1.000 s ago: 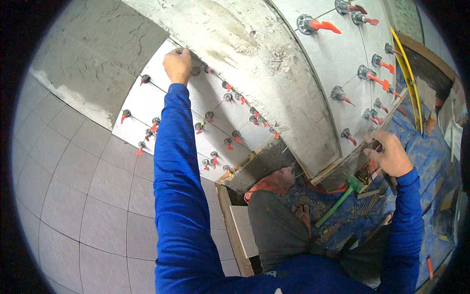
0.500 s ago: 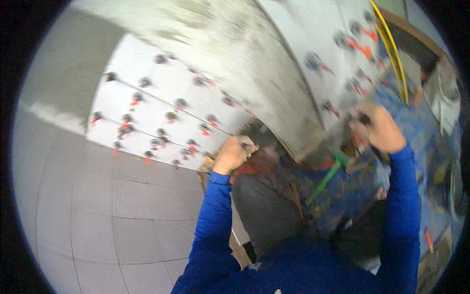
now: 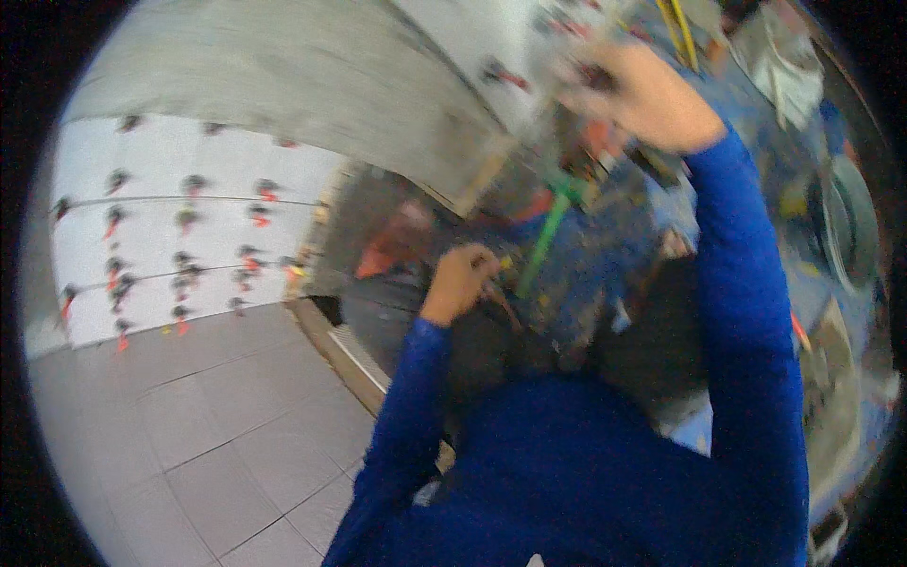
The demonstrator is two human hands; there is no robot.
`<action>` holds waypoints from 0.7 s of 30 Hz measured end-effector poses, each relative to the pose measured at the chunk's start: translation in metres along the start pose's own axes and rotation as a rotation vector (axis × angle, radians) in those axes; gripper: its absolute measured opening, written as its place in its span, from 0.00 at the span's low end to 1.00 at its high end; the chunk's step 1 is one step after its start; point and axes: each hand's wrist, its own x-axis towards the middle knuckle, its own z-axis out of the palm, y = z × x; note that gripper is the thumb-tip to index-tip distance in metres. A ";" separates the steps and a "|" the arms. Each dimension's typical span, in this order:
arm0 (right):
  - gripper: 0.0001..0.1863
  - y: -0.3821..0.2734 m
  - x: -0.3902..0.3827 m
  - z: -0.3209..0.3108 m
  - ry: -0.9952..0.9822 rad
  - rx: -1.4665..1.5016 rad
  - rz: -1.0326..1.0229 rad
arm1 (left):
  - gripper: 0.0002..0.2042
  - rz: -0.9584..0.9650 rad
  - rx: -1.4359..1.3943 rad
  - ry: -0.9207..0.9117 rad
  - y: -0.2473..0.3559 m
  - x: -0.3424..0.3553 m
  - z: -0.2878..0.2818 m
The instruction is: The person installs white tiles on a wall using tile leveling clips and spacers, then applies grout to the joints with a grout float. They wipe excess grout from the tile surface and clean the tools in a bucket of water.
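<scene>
Green mallet (image 3: 542,248) on the floor (image 3: 605,241); left hand (image 3: 461,282) half-curled, right hand (image 3: 652,97) blurred, curled; can't tell what either holds; a careless step could trip on the mallet.

Text, labels, numbers, signs — none legible

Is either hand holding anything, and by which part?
Cannot be told: the left hand and the right hand are both too blurred at the fingers to confirm a hold.
</scene>
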 end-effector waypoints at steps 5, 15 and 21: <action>0.19 0.003 -0.017 -0.001 0.095 0.131 0.132 | 0.03 0.155 -0.166 0.562 0.051 -0.077 -0.145; 0.18 -0.010 -0.006 0.005 0.030 0.161 0.111 | 0.10 0.608 0.659 1.198 0.202 -0.127 -0.385; 0.18 -0.004 -0.002 0.006 0.042 0.149 0.090 | 0.14 0.393 0.625 1.233 0.232 -0.075 -0.447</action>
